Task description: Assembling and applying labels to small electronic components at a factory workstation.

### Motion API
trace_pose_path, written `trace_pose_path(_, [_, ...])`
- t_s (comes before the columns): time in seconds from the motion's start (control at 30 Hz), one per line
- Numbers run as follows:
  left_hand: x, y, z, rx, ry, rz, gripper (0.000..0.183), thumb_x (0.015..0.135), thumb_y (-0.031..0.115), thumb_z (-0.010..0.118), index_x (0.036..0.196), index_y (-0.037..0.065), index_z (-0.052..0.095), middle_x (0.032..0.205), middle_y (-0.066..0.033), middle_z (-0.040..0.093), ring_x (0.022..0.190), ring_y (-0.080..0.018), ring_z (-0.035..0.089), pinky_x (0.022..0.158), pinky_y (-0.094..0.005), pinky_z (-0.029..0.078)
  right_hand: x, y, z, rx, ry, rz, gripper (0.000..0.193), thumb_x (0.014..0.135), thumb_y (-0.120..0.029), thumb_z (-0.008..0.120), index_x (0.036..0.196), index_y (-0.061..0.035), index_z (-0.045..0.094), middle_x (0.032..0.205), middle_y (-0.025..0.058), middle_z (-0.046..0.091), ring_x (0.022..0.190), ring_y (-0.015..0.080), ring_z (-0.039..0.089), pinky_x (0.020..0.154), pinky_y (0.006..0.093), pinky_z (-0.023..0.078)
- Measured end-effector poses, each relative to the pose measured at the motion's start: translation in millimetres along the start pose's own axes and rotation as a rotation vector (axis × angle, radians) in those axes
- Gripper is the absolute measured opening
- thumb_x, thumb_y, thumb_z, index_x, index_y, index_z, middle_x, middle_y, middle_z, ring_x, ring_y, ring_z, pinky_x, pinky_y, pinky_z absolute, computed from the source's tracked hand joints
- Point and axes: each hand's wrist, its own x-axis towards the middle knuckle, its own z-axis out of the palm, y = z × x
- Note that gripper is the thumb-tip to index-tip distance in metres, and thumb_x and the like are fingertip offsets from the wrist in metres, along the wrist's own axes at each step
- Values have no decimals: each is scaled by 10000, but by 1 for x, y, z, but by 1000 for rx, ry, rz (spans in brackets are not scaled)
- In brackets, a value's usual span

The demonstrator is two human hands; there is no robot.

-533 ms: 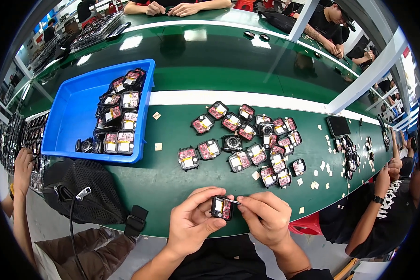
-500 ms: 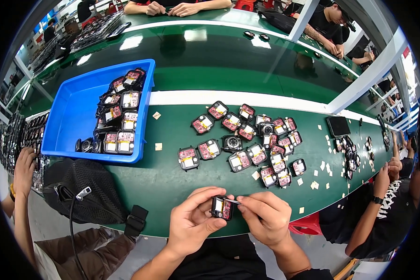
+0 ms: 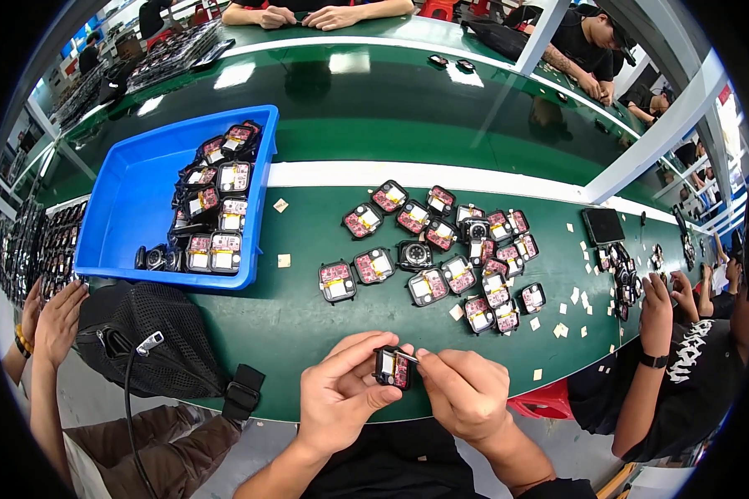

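Observation:
Close to the table's near edge, my left hand [image 3: 339,401] grips an open smartwatch case [image 3: 394,369] between thumb and fingers. Its uncovered back shows a red circuit board and a white block. My right hand [image 3: 471,397] pinches a thin silver metal tool [image 3: 407,357], whose other end lies over the upper part of the case. The fingers hide most of the tool, so its exact kind cannot be made out. Beyond my hands, several similar open watch cases [image 3: 427,287] are spread on the green table [image 3: 300,333], and a few lie with round dials up.
A blue bin [image 3: 125,200] at the left holds more watch cases. A black mesh bag [image 3: 150,341] with a strap sits at the table edge. Small pale paper squares [image 3: 538,374] are scattered about. Co-workers sit at both sides and across; a white post [image 3: 649,125] rises at right.
My right hand has shifted slightly left, bringing the tool further over the watch case. The left co-worker's hands have come together, and the right co-worker's hands have moved.

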Motion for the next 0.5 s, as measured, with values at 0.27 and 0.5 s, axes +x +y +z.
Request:
trace_pose_path(0.27, [1,8,-4,-97,56,75,608,832,55,853,1343,-83,553,1325,-176,593,1231,-319,642,1041,-412,552,6,-1,-2,289,-86,325,264,854,-9,766,1107,-32,695,983,128,662,759,295,689,607,374,555])
trace_pose_path(0.5, [34,57,-20,167,84,313,657,809,150,898,1323,-54,545,1257,-164,612,1177,-282,660,1004,-369,543,25,-16,11,-64,-277,303,348,916,-185,737,1218,-42,641,1081,110,578,746,267,690,555,371,558])
